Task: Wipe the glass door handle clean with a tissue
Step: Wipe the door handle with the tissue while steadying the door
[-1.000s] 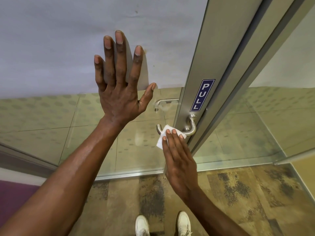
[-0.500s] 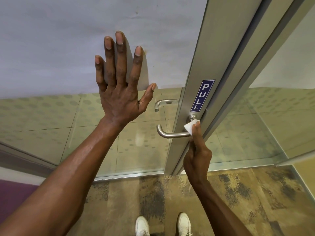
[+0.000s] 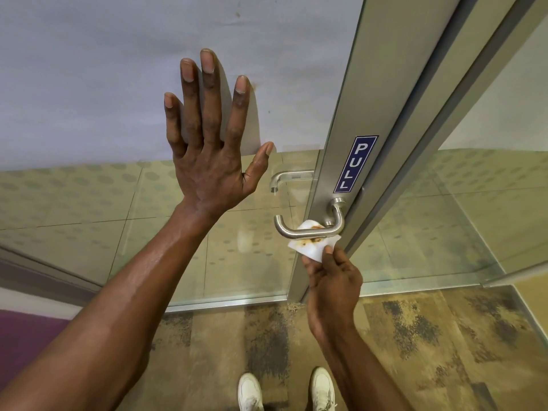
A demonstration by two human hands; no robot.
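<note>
A brushed steel lever handle juts from the metal stile of the glass door, just below a blue PULL sticker. My right hand pinches a white tissue marked with brown stains, held up against the underside of the lever. My left hand lies flat on the glass pane with its fingers spread, left of the handle. A second lever shows through the glass on the far side.
The upper glass is frosted grey; the lower part is clear. A fixed glass panel stands to the right of the door frame. Patterned carpet covers the floor, with my white shoes at the bottom edge.
My right hand moved the tissue from the handle's base by the stile down and left, under the lever bar. Brown stains now show on the tissue. My left hand stayed flat on the glass.
</note>
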